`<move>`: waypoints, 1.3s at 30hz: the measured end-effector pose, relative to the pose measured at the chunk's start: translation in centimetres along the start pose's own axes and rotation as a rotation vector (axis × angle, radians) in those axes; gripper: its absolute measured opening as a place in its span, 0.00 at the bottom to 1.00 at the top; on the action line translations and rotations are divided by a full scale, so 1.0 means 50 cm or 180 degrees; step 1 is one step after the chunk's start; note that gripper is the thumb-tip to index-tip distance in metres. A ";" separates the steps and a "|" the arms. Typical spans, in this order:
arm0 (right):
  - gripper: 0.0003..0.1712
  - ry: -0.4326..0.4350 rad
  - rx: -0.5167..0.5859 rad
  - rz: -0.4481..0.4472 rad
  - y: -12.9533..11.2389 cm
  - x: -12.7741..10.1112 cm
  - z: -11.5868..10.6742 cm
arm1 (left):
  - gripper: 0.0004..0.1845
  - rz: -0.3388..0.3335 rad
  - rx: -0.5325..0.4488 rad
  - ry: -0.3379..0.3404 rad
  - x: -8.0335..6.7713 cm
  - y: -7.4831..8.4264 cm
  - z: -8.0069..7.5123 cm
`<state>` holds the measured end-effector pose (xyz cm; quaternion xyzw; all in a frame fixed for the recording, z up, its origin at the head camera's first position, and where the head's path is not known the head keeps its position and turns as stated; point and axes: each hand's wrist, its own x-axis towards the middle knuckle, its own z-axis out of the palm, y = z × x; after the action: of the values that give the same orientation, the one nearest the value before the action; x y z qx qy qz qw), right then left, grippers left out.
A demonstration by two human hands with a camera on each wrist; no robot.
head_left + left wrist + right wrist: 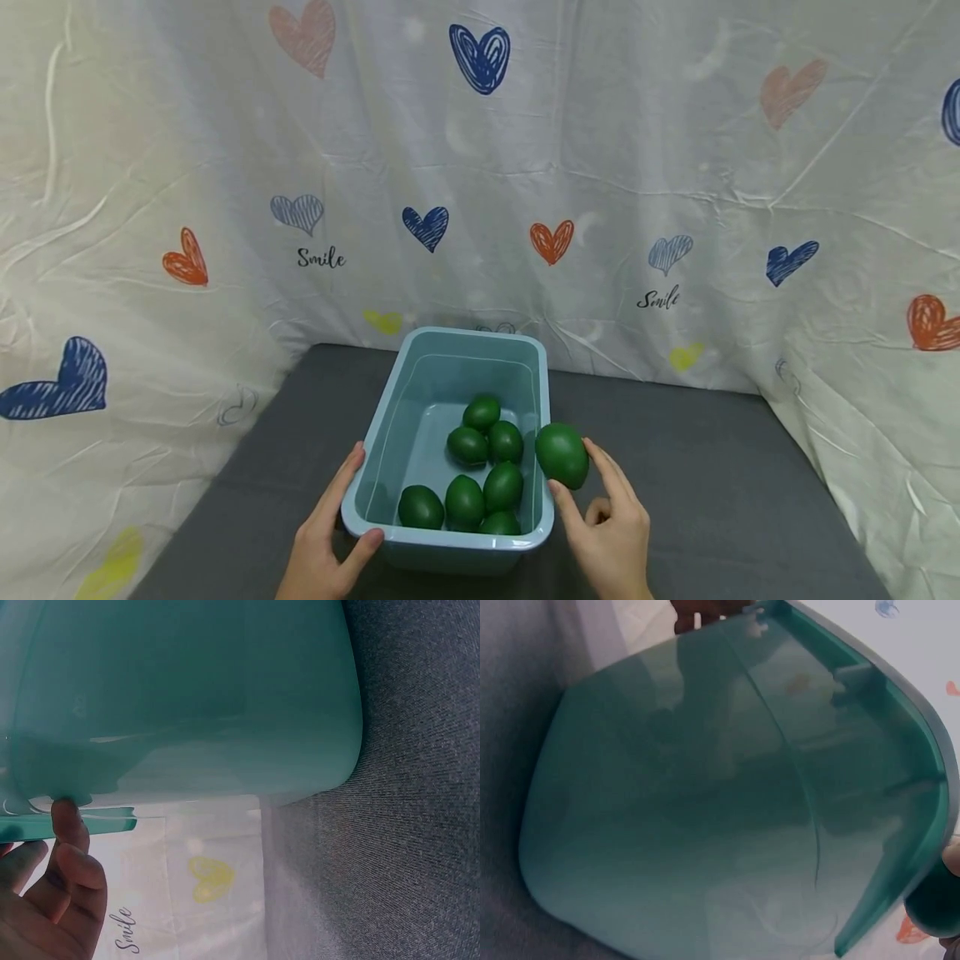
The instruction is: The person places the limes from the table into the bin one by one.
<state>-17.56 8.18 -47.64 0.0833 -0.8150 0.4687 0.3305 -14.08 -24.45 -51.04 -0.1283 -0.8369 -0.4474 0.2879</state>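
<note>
A light blue-green plastic bin [431,546] stands in front of me with several dark green, smooth, egg-shaped fruits [465,502] on its floor. My left hand [322,533] grips its near left corner, thumb on the front rim and fingers along the left side. From the left wrist view, those fingers [71,877] curl up under the rim. Between thumb and fingers, my right hand [611,529] pinches another green egg-shaped fruit [562,456] by the right rim. Part of this fruit [934,904] shows at the right wrist view's edge.
The bin stands on a dark grey cloth-covered table [675,467]. Behind and at both sides hangs a white curtain [495,150] printed with hearts and the word Smile. Inside the bin, the fruits lie mostly toward the near end and right side.
</note>
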 end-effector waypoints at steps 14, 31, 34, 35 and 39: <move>0.38 -0.0421 0.0230 -0.0204 -0.016 0.030 0.022 | 0.51 -0.0062 0.0002 -0.0066 0.004 0.003 0.008; 0.35 -0.1050 0.0472 0.0197 -0.026 0.055 0.017 | 0.51 0.0016 -0.0027 -0.0094 0.006 0.001 0.011; 0.34 -0.1009 0.0373 0.0204 -0.028 0.051 0.013 | 0.51 0.0019 -0.0019 -0.0125 0.007 0.000 0.013; 0.34 -0.0986 0.0341 0.0195 -0.028 0.050 0.011 | 0.51 0.0020 -0.0017 -0.0132 0.008 -0.001 0.014; 0.31 -0.0846 0.0266 0.0102 -0.023 0.044 0.004 | 0.51 0.0034 -0.0051 -0.0154 0.010 -0.001 0.020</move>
<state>-18.83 7.76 -45.52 0.1454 -0.8325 0.4923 0.2084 -14.87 -23.67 -51.19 -0.1457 -0.8394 -0.4493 0.2690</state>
